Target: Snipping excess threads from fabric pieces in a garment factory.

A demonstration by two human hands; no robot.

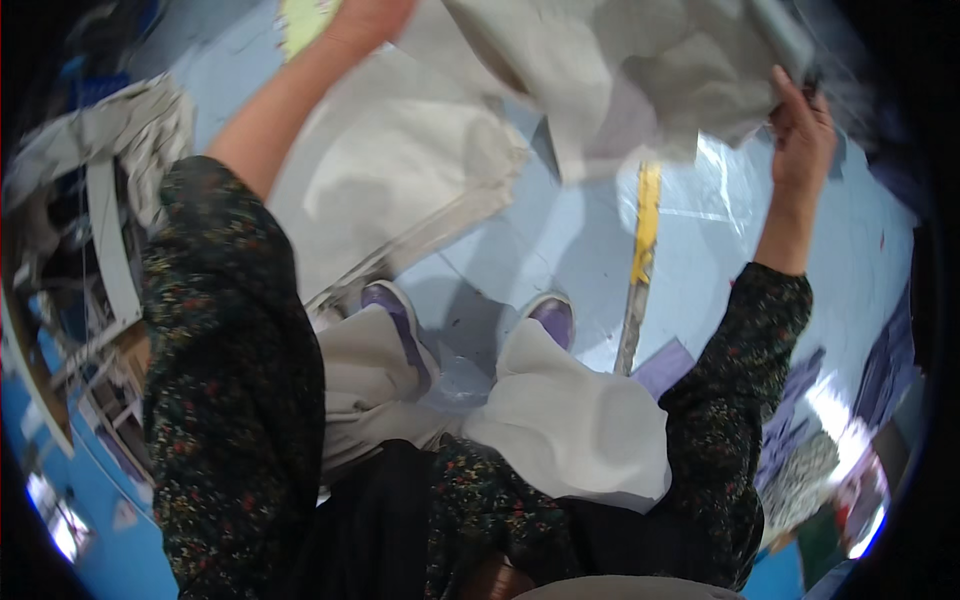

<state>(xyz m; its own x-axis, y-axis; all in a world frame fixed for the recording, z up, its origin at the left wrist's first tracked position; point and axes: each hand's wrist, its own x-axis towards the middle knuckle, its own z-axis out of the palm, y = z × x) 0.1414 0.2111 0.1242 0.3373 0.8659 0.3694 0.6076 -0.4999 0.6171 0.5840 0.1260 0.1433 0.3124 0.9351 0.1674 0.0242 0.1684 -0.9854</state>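
Note:
Across the top of the head view hangs a wide beige cloth (620,90), slightly blurred. Its right edge is pinched between the thumb and fingers of my right hand (803,135). My left hand (375,15) reaches up by the cloth's left part; its fingers are cut off by the upper edge, so its grip cannot be made out. Below, a paler cream cloth (400,150) is spread out in front of my left foot, its folded edge running toward my shoe. Small dark shapes show near my right fingertips, too blurred to name.
A worn yellow tape strip (646,220) runs along the grey-blue floor (590,230). Beside my right sleeve lies a small purple cloth piece (663,368). A framed stand (110,235) with draped beige cloth (115,130) is at left; purple cloth heaps (795,415) are at right.

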